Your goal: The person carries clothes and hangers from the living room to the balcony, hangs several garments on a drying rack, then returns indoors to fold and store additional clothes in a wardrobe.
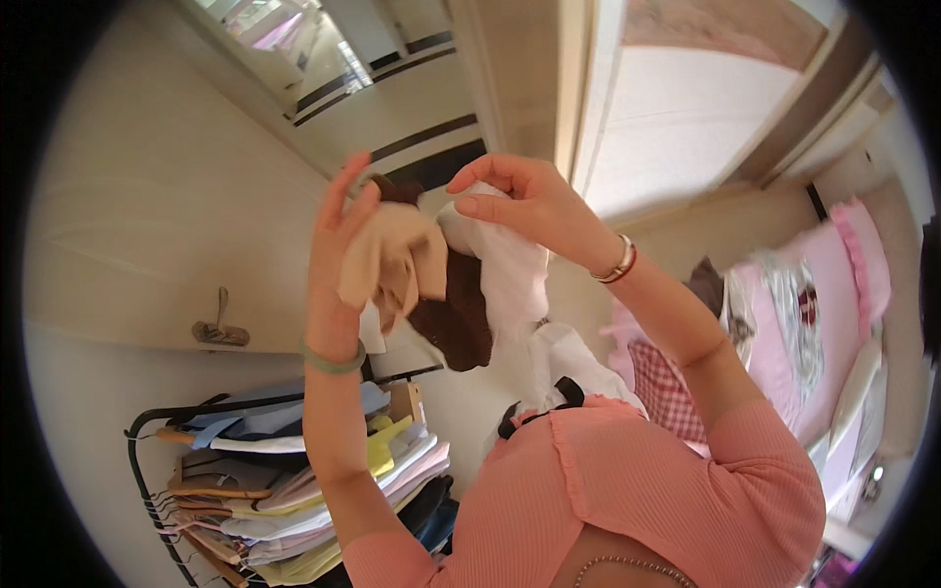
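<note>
My left hand [338, 230] is raised at the middle left, its fingers pointing up and slightly blurred. A crumpled beige cloth [397, 257] hangs from it, hiding part of the palm. Beside and behind the beige piece hangs a dark brown cloth [463, 314]; I cannot tell whether the pieces are joined. My right hand [524, 196] is level with the left, thumb and fingers curled around the top of a white cloth [510, 269] that hangs down in folds.
A black clothes rack [147, 470] with several garments on hangers stands at the lower left, below a door with a metal handle [221, 328]. To the right lies a bed with pink bedding [828, 343] and a red checked cushion [662, 392]. A mirror-like panel [701, 118] stands ahead.
</note>
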Action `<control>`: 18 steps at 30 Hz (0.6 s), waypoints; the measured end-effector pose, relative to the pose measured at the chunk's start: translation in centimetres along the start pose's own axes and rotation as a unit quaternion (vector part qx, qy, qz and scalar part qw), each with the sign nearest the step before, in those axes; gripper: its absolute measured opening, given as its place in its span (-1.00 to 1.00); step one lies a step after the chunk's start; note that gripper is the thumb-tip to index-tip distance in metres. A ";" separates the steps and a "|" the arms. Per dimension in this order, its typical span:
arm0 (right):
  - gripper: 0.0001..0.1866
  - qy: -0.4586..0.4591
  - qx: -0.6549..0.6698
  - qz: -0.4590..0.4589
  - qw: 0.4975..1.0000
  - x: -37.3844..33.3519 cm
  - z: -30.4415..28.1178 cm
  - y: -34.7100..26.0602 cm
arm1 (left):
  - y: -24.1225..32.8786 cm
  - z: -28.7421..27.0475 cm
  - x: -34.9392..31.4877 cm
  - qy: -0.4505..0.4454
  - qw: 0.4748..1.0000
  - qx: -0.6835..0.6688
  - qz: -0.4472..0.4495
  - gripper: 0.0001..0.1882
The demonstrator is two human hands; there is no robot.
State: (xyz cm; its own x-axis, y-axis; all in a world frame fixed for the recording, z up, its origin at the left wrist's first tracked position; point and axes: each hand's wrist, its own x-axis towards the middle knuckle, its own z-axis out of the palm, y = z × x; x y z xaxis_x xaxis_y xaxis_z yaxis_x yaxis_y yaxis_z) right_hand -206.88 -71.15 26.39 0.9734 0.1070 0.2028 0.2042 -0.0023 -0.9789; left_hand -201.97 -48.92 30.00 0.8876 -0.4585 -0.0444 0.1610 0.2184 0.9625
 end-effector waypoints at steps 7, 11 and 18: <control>-0.82 -0.215 -0.044 -0.096 0.971 17.7 3.9 2.4 | 2.5 -5.3 7.7 -0.009 0.989 0.126 -0.075 -0.27; -0.84 -0.222 -0.078 -0.097 0.967 26.8 5.7 4.2 | 2.9 -11.9 15.0 0.011 0.980 0.178 -0.083 -0.38; -0.80 -0.174 -0.227 -0.089 0.954 42.7 7.7 9.9 | 1.2 -24.4 28.3 0.011 0.993 0.036 -0.111 -0.55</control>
State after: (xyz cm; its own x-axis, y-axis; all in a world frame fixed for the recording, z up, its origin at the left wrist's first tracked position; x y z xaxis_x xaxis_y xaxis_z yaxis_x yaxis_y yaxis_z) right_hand -164.10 -58.93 25.15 0.8423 0.4683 0.2667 0.4630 -0.3756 -0.8029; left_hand -166.11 -40.59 23.40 0.8429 -0.4695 -0.2629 0.3237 0.0522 0.9447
